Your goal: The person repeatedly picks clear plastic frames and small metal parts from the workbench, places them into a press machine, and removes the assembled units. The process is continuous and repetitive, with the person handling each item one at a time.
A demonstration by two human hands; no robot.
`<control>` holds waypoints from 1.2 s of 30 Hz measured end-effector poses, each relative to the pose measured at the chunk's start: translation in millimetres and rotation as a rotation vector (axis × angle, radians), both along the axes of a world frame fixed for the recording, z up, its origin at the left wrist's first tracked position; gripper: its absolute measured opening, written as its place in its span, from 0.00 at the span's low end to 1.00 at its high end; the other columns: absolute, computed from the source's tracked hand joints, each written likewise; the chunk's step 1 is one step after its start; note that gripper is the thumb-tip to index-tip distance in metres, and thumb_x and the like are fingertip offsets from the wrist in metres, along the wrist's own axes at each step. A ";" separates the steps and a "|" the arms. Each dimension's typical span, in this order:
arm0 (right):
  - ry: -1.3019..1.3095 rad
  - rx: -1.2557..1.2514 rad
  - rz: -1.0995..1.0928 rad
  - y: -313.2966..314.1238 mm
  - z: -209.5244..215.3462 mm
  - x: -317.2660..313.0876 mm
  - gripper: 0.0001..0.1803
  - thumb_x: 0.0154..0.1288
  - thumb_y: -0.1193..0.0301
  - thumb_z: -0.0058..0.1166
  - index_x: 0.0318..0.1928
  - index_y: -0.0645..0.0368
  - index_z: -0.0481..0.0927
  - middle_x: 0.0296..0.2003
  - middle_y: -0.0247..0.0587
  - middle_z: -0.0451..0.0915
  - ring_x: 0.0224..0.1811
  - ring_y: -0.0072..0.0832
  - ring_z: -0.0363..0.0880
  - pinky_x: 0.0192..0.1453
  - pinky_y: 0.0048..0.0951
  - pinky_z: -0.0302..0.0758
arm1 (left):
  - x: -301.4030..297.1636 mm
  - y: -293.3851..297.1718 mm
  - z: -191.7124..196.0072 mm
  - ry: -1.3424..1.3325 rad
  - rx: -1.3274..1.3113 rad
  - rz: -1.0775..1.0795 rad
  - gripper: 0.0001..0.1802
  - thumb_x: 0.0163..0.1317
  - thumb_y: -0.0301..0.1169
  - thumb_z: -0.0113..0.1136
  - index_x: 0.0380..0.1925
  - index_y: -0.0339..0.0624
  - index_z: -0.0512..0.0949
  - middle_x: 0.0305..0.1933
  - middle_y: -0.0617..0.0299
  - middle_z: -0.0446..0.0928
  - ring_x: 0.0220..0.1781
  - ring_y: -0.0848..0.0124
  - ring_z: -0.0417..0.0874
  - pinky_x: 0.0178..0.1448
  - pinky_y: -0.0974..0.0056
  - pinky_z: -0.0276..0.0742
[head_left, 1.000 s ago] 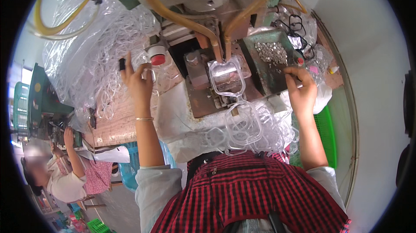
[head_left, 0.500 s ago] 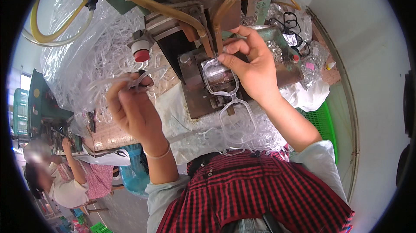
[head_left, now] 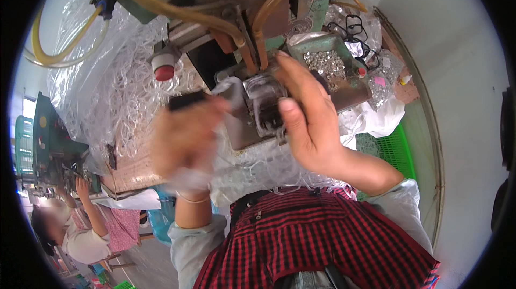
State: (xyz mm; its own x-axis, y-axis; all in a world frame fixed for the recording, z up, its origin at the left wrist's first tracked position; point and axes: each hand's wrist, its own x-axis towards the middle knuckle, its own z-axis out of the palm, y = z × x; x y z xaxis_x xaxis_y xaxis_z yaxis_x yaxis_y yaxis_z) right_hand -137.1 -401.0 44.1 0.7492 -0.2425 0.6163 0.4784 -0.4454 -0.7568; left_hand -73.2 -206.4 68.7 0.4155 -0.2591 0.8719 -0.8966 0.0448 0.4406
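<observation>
A clear plastic glasses frame [head_left: 257,113] sits at the metal fixture [head_left: 236,130] of a bench machine, below two brown hose-fed tips. My right hand [head_left: 317,122] is open beside it on the right, thumb and fingers apart, the thumb close to the frame. A dark piece shows behind its fingers. My left hand [head_left: 185,146] is smeared by motion left of the fixture. Blurred clear plastic, seemingly another glasses frame [head_left: 231,90], sticks out from it toward the fixture. A black band [head_left: 185,100] lies across its fingertips; what this is I cannot make out.
Many clear frames [head_left: 131,112] are heaped on plastic at the left, near a red button [head_left: 164,72]. A green tray [head_left: 352,77] of small shiny metal parts stands right of the machine. Beyond it lie black frames [head_left: 357,28]. A green basket [head_left: 396,152] sits lower right. Another person works far left.
My right hand has come off the top of the frame at the fixture and moved lower, its fingers spreading. My left hand has swung in toward the fixture with clear plastic. The view has shifted slightly.
</observation>
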 end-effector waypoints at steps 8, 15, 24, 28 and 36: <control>-0.037 0.222 -0.376 -103.3 -46.4 24.9 0.17 0.79 0.70 0.46 0.61 0.64 0.76 0.55 0.48 0.82 0.58 0.31 0.80 0.65 0.30 0.73 | -3.0 -25.8 -27.4 -0.201 0.467 -0.018 0.20 0.43 0.25 0.69 0.40 0.53 0.89 0.52 0.70 0.85 0.35 0.68 0.75 0.65 0.51 0.78; 0.381 -0.361 -0.486 -121.0 -73.8 -13.9 0.07 0.60 0.75 0.64 0.39 0.61 0.84 0.42 0.47 0.85 0.50 0.43 0.83 0.59 0.39 0.77 | -4.3 -24.7 -8.9 -0.089 0.567 -0.086 0.20 0.44 0.24 0.69 0.41 0.51 0.89 0.50 0.69 0.85 0.37 0.63 0.78 0.64 0.51 0.77; 0.446 -0.722 -0.651 -103.9 -84.9 7.2 0.06 0.59 0.70 0.63 0.37 0.57 0.84 0.40 0.44 0.83 0.47 0.47 0.82 0.50 0.46 0.78 | -41.1 -1.4 -37.5 -0.075 0.372 0.142 0.18 0.54 0.26 0.69 0.48 0.44 0.85 0.58 0.51 0.83 0.57 0.54 0.83 0.68 0.48 0.74; 0.398 -0.394 -0.603 -104.1 -85.2 -0.5 0.05 0.63 0.72 0.61 0.39 0.58 0.83 0.37 0.46 0.85 0.40 0.48 0.85 0.45 0.43 0.79 | -37.2 40.3 -40.4 -0.003 -0.076 0.689 0.10 0.65 0.22 0.61 0.46 0.35 0.83 0.52 0.46 0.83 0.54 0.58 0.84 0.62 0.56 0.78; 0.286 -0.244 -0.432 -92.1 -68.4 17.7 0.06 0.61 0.75 0.64 0.39 0.61 0.86 0.37 0.46 0.87 0.40 0.43 0.86 0.48 0.36 0.80 | 110.1 43.5 -86.6 0.418 0.706 0.930 0.17 0.59 0.34 0.70 0.46 0.40 0.82 0.46 0.46 0.79 0.46 0.51 0.84 0.51 0.53 0.81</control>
State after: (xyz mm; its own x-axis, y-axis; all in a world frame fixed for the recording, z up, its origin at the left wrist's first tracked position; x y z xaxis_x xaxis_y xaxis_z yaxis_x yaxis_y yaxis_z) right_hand -119.5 -493.1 -24.3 0.7588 -0.4402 0.4801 0.0053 -0.7329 -0.6803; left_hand 37.0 -162.9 -17.9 0.9055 -0.0763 0.4174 -0.2458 -0.8961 0.3696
